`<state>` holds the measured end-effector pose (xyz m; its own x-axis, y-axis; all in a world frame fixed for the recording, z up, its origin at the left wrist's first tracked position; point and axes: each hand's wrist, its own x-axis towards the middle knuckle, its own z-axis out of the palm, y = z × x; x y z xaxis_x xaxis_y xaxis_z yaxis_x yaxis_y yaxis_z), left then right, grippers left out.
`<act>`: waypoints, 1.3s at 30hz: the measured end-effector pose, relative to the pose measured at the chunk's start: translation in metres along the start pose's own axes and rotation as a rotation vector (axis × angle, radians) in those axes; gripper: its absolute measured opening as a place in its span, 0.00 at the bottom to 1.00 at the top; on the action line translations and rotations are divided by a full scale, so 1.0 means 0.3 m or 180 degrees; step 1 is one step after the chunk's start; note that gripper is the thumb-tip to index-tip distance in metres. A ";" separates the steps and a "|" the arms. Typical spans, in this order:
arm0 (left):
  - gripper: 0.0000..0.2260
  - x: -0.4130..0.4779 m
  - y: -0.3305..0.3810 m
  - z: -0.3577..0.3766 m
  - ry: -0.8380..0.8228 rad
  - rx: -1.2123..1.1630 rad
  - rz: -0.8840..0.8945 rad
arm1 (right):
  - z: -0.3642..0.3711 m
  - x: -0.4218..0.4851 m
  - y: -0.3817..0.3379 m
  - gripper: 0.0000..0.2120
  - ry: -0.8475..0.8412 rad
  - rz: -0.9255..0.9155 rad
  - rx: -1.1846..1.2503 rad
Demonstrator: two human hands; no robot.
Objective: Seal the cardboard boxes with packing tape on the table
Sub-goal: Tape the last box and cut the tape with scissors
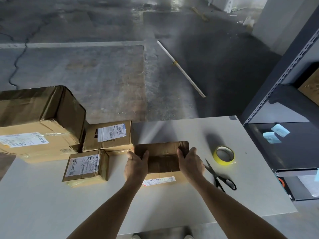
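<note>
A small brown cardboard box [163, 156] sits in the middle of the pale table [51, 204], a barcode label on its near side. My left hand [136, 167] grips its left end and my right hand [190, 163] grips its right end, thumbs on the top face. A yellow roll of tape [224, 155] lies flat on the table to the right of the box. Black-handled scissors [219, 175] lie just beside my right wrist.
Three other cardboard boxes stand at the left: a large one [39, 121], a medium one [107, 135] and a small labelled one [86, 167]. A dark metal shelf rack [284, 100] stands past the table's right edge. Concrete floor lies beyond.
</note>
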<state>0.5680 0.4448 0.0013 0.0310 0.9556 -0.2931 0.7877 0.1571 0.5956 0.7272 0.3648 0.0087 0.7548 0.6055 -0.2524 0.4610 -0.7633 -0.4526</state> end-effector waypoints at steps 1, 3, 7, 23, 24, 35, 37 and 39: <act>0.22 0.001 -0.003 0.000 0.0035 0.0016 0.0028 | 0.001 0.004 0.001 0.19 0.0006 0.0004 0.0010; 0.19 0.001 -0.005 -0.002 0.0075 0.0047 0.0042 | 0.006 0.014 0.005 0.18 -0.0015 0.0013 -0.0012; 0.17 -0.004 -0.011 -0.014 0.0093 0.0071 0.0238 | 0.004 0.028 0.017 0.17 -0.0061 0.0026 0.0010; 0.29 -0.049 -0.133 -0.052 -0.1460 -0.1467 0.0215 | 0.027 -0.009 0.126 0.38 -0.0674 0.0901 0.2329; 0.28 -0.051 -0.120 -0.062 -0.1470 -0.1507 0.0251 | 0.004 -0.010 0.119 0.38 -0.0657 0.0855 0.2367; 0.19 -0.042 -0.061 -0.161 -0.1098 -0.0977 0.1026 | -0.126 -0.024 0.001 0.31 -0.0499 0.0196 0.2410; 0.20 -0.020 -0.066 -0.173 -0.0814 -0.0859 0.1085 | -0.116 -0.017 -0.012 0.33 -0.0518 0.0054 0.2338; 0.21 -0.003 -0.067 -0.187 -0.0675 -0.0873 0.1049 | -0.107 -0.015 -0.032 0.34 -0.0550 -0.0123 0.2302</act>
<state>0.5176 0.4549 0.0316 0.3993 0.8980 -0.1847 0.5243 -0.0584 0.8495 0.7343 0.3620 0.0418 0.6326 0.7012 -0.3288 0.0185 -0.4381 -0.8987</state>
